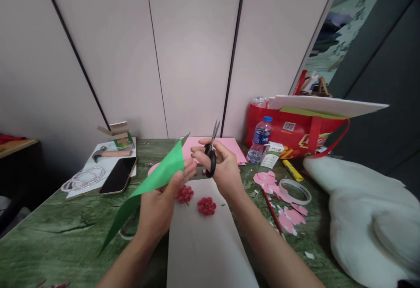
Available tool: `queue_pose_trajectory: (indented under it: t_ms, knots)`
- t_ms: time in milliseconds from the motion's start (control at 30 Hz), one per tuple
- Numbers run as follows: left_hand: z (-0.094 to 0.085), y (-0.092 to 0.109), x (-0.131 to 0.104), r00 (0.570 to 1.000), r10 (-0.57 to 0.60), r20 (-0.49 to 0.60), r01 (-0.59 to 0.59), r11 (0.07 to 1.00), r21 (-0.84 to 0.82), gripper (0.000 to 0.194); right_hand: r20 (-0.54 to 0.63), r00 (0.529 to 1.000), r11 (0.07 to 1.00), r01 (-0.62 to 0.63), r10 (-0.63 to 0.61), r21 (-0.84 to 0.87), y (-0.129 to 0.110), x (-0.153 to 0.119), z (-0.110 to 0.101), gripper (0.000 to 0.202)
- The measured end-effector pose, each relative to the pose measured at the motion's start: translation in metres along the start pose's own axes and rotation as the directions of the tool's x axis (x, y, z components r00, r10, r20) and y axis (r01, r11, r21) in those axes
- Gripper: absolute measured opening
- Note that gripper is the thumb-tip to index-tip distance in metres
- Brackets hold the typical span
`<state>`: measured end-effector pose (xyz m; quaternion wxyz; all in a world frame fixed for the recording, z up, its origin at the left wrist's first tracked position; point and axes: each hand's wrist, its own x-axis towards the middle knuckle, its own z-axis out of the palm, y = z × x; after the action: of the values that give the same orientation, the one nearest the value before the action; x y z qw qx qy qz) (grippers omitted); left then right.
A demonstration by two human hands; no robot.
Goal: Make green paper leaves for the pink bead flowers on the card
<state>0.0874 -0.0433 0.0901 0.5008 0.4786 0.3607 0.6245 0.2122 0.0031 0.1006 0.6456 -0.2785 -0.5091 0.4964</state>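
My left hand (167, 196) grips a sheet of green paper (160, 172), its thumb on the near face and the fingers behind. The sheet slants up to the right, with a long tail hanging down at lower left. In my right hand (225, 165) are black-handled scissors (211, 157), blades pointing upward and apart from the paper. Below the hands, two clusters of small red balls or beads, one cluster (185, 194) by my left fingers and another cluster (206, 206) to its right, lie on a white board (203, 244).
A phone (118, 175), a hammer (113, 153) and a beaded string (83, 179) lie at left. Behind are pink paper (226, 146), a water bottle (260, 139) and a red bag (295, 126). Pink cutouts (290, 218), a tape roll (294, 191), a red pencil (273, 213) and a white cushion (357, 205) sit at right.
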Motion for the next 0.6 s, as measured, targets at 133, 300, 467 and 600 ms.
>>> queue_pose_trajectory:
  t_ms: [133,300,467,600]
  knots:
    - [0.002,0.02,0.009,0.966,0.157,-0.204,-0.16,0.987,0.007,0.027,0.243,0.961,0.989,-0.109,0.13,-0.099,-0.009,-0.019,-0.011,0.031]
    - [0.009,0.038,0.012,0.9,0.138,-0.414,-0.097,0.988,0.119,0.016,0.503,0.8,0.944,-0.297,0.327,-0.142,-0.003,-0.038,-0.012,0.032]
    - [0.009,0.038,0.017,0.925,-0.006,-0.379,-0.025,0.997,-0.075,0.018,0.53,0.78,0.94,-0.319,0.332,-0.121,0.004,-0.035,-0.005,0.034]
    - [0.004,0.022,0.024,0.953,-0.059,-0.298,0.005,0.984,-0.178,0.021,0.511,0.8,0.946,-0.31,0.313,-0.095,0.007,-0.031,-0.005,0.037]
